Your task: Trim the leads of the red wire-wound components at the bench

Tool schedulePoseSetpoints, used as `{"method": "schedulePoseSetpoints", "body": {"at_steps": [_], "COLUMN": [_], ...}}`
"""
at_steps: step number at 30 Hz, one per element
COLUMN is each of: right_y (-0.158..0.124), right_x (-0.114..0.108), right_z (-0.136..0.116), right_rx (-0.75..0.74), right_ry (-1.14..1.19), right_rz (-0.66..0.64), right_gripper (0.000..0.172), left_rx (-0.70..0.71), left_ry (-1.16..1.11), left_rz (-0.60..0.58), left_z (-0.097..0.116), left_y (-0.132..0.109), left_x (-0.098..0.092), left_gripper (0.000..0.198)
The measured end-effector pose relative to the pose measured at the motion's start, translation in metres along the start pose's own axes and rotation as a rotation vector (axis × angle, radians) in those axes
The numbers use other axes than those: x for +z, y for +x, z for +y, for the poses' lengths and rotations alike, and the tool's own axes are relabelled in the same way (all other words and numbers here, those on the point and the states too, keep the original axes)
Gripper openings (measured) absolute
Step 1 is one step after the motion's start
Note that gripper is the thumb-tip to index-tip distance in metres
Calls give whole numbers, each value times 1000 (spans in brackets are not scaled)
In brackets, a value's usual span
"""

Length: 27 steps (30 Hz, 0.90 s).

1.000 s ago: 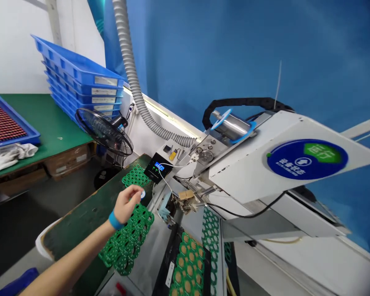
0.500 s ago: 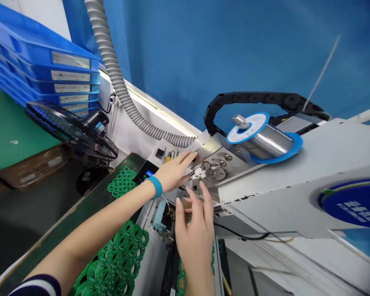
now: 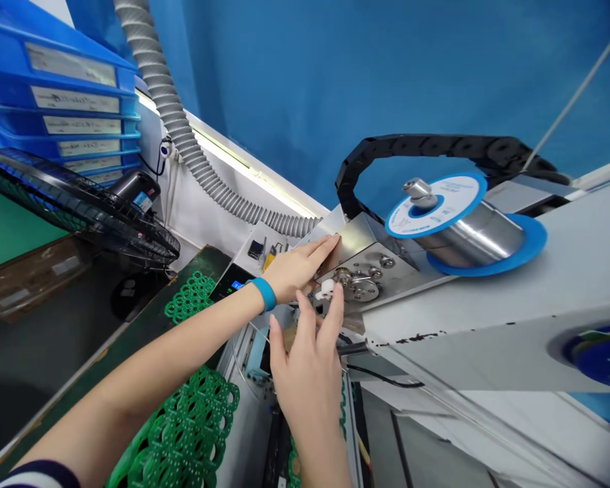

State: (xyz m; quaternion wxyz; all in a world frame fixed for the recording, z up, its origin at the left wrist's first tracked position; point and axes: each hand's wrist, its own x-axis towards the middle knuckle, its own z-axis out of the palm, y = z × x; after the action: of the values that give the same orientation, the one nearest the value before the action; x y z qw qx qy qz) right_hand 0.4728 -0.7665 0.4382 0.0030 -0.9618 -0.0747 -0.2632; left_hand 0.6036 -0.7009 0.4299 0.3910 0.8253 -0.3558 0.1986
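Observation:
My left hand (image 3: 297, 271), below a blue wristband (image 3: 265, 294), lies with straight fingers against the metal housing (image 3: 358, 237) of a solder wire feeder. Its thumb side is partly hidden. My right hand (image 3: 310, 359) reaches up from below with thumb and fingers apart. Two of its fingertips are at the small white knob (image 3: 326, 289) on the feeder's face; one seems to touch the knob's right side. Beside the knob are small metal feed rollers (image 3: 363, 287). A spool of solder wire (image 3: 468, 237) sits on its holder to the right.
Green circuit boards (image 3: 190, 427) lie stacked at the lower left, with more boards (image 3: 193, 295) behind my left forearm. A black fan (image 3: 81, 203) and stacked blue trays (image 3: 76, 108) stand at left. A grey ribbed hose (image 3: 183, 135) and a black cable chain (image 3: 417, 146) run behind the feeder.
My right hand has moved up, bringing its fingertips to the white knob. My left hand stays by the housing, its fingers a little further along it. The view has shifted closer.

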Motion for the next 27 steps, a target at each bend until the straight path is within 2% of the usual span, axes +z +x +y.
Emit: {"method": "schedulePoseSetpoints", "body": {"at_steps": [8,27], "right_y": [0,4], "right_x": [0,-4], "right_z": [-4,-15], "right_rx": [23,96], "right_ry": [-51,-208], "right_rz": [-40,-107], "right_gripper": [51,48], "left_rx": [12,53], "left_ry": [107,128], "left_rz": [-72,-57], "left_z": [-5,-9], "left_y": [4,5], "left_x": [-8,-13], "left_gripper": [78,74]}}
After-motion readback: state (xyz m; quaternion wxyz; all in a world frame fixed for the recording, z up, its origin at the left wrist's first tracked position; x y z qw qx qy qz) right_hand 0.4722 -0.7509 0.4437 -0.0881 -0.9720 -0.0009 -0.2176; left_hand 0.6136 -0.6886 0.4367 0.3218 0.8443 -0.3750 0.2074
